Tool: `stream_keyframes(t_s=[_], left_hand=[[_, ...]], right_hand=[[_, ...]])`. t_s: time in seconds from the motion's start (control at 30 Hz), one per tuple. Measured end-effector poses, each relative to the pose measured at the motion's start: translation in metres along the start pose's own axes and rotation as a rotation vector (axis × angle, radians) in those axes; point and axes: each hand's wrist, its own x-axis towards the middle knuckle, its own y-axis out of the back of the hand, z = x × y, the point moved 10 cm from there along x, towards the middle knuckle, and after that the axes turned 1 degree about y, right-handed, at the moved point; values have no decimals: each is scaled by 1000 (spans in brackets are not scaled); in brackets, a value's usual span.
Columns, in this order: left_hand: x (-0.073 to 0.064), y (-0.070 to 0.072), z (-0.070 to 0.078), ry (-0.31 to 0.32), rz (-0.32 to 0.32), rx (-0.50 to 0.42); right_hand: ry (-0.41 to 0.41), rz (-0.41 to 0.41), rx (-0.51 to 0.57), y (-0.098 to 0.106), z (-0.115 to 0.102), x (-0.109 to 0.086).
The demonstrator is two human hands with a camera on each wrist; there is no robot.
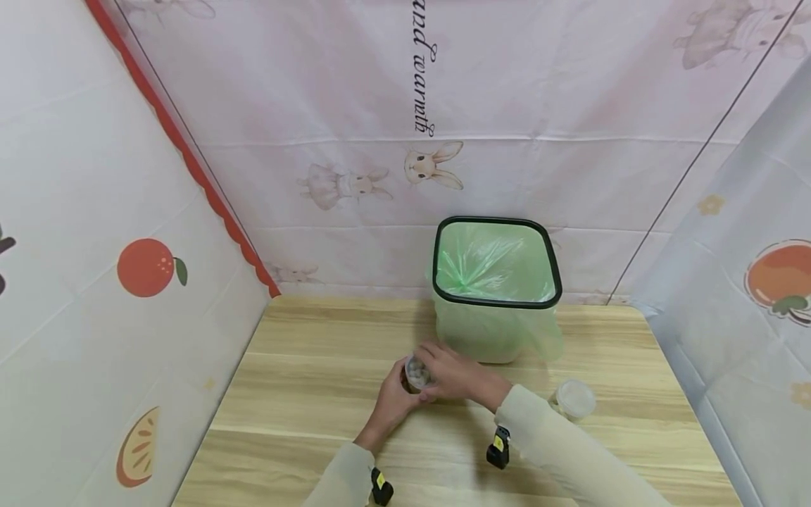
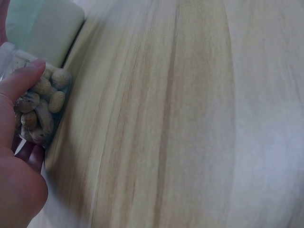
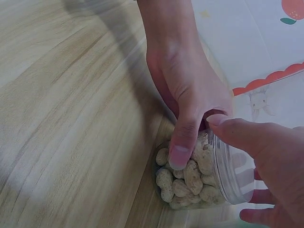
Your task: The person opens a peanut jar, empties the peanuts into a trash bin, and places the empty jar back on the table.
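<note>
Peanut jar [image 3: 187,183]: clear wall, clear ring-shaped rim, tan peanuts in wrinkled shells packed inside. Sits between the fingers of both hands over the counter [image 1: 304,380]; can't tell if the base touches. Left hand [image 1: 391,403]: fingers clamped around the body, thumb laid on the wall. Right hand [image 1: 451,371]: fingers curved around the rim, thumb one side, fingertips opposite.

Only the head view looks down on the mouth end, pale shells showing; can't tell if a clear lid is on. Right wrist view gets the rim in profile plus individual shells. Left wrist view gets the side wall under the left thumb, rim cut off at the edge.

Containers: second jar [image 1: 575,400], round whitish top, well right of the right fingers, near the sleeve [image 1: 551,436]; contents too small to tell. Bin [image 1: 497,305], black squarish rim, green bag lining it, just beyond the right fingers; bag folds gather inside.
</note>
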Motion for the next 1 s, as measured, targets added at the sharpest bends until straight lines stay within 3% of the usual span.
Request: stream_keyframes(t_s=[0.53, 1.0], left_hand=[[-2, 0, 7, -6, 41, -19], [-2, 3, 7, -13, 51, 44]], right_hand=[[-2, 22, -71, -3, -4, 9], [-16, 30, -76, -2, -4, 9]])
